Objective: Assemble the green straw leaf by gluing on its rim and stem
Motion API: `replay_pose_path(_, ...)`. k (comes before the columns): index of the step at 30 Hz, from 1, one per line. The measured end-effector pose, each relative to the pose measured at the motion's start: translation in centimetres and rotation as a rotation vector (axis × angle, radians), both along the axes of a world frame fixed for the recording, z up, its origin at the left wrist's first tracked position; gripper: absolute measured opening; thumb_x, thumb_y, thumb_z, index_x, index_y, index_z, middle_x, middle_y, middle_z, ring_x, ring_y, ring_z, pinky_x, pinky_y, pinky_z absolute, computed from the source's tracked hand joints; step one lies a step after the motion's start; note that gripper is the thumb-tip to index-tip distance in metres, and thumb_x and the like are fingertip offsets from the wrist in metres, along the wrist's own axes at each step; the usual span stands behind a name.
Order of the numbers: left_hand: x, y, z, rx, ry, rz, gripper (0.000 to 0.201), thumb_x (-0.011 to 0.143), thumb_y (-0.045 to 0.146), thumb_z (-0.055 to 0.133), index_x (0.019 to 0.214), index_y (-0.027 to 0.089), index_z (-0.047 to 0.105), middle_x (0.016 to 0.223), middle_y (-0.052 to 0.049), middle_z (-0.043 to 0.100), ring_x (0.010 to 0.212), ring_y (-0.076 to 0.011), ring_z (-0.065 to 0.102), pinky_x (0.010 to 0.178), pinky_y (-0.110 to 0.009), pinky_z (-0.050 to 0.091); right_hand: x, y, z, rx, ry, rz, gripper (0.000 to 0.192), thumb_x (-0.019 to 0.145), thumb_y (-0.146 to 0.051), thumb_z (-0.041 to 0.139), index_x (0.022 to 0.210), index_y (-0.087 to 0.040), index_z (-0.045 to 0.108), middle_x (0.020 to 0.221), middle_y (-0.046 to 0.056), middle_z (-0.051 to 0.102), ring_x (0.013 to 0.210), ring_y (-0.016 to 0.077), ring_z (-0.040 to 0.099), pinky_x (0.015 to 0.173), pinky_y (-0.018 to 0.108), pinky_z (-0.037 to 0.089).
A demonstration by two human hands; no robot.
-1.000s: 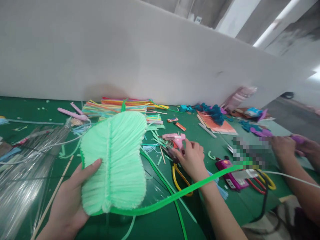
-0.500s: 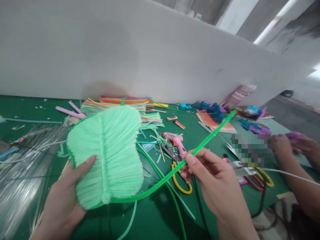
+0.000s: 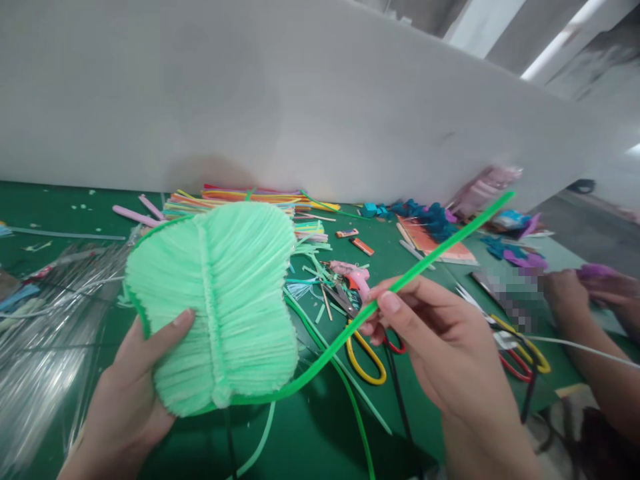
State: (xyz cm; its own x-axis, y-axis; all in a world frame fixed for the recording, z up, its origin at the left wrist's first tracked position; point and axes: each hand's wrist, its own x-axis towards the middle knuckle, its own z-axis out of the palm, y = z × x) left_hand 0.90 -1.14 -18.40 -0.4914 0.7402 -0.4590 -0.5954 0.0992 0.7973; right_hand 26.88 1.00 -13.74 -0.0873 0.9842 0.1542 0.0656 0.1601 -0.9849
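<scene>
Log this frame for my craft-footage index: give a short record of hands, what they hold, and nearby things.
left hand: holds leaf by its lower edge
right hand: pinches green stem, which runs from the leaf's base up to the right
near right hand: scissors, glue gun
behind leaf: strips
far right: another person's hands
surface: green table

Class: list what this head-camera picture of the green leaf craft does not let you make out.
- Pixelated patch, head view: whatever lies there is blurred out.
- Left hand palm: hidden behind the green leaf.
- Co-worker's hands: purple object barely visible, cut by the right edge.
</scene>
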Motion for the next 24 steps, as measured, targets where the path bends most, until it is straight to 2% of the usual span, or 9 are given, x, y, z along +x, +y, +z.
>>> replay_pose_path(8,-0.2,0.0,-0.3,0.019,0.006,-0.043,0.061,0.05,0.022,0.092,0.108,0.028,0.074,0.108,-0.002,0.079,0.086,-0.0281,0.078,0.084,-0.04,0.062,-0.7,0.6,0.3,-0.005,0.016,0.03,0.008,0.094,-0.031,0.068,0.097,-0.03,0.075,0.07,-0.005,0.072,0.062,0.0067,0.069,0.058,0.013,0.057)
replay_pose_path(15,0.0,-0.2,0.0,0.015,-0.003,-0.035,0.067,0.042,0.024,0.096,0.106,0.028,0.074,0.101,-0.001,0.08,0.085,-0.0287,0.078,0.082,-0.04,0.062,-1.4,1.2,0.8,0.045,-0.02,0.057,0.01,0.095,-0.029,0.067,0.088,-0.025,0.073,0.067,-0.006,0.071,0.061,0.0051,0.067,0.06,0.012,0.056)
replay_pose_path(24,0.0,-0.2,0.0,-0.004,0.009,-0.03,0.075,0.033,0.026,0.099,0.104,0.027,0.074,0.091,0.0,0.081,0.085,-0.0308,0.078,0.077,-0.04,0.063,-2.3,2.2,1.0,0.029,0.007,0.092,0.012,0.093,-0.025,0.068,0.083,-0.021,0.07,0.065,-0.004,0.07,0.06,0.0062,0.067,0.059,0.013,0.057)
